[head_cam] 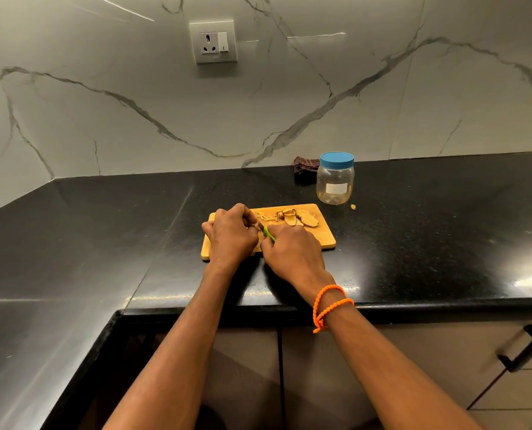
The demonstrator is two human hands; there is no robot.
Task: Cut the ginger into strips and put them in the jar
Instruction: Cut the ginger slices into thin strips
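Black table (103,243), board (320,240): right hand (292,252) grips knife (269,234); left hand (230,234) pins ginger, mostly hidden. Slices (302,218) just beyond right hand; jar (335,178) further, lid on.

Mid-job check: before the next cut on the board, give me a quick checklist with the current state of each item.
1. Right hand grips the green-handled knife: ok.
2. Left hand steadies the piece being cut: cannot tell, fingers hide it.
3. Cutting board flat on the counter: ok.
4. Ginger slices left to cut: ok.
5. Cut strips kept on board: ok.
6. Jar ready for strips: not ok, blue lid on.
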